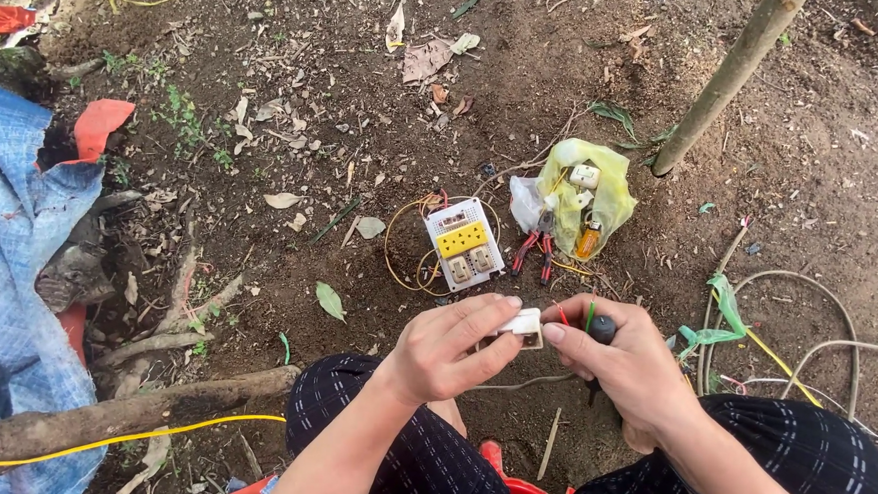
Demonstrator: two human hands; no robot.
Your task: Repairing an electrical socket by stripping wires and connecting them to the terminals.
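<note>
From the head camera, the left hand [446,350] pinches a small white plastic socket piece [523,326] above the knees, grip clamped on its edge. The right hand [625,359] is closed around a black-handled screwdriver [601,333], thumb touching the piece. Bare brown soil lies open ahead, up to a white perforated electrical board with yellow socket [463,244].
</note>
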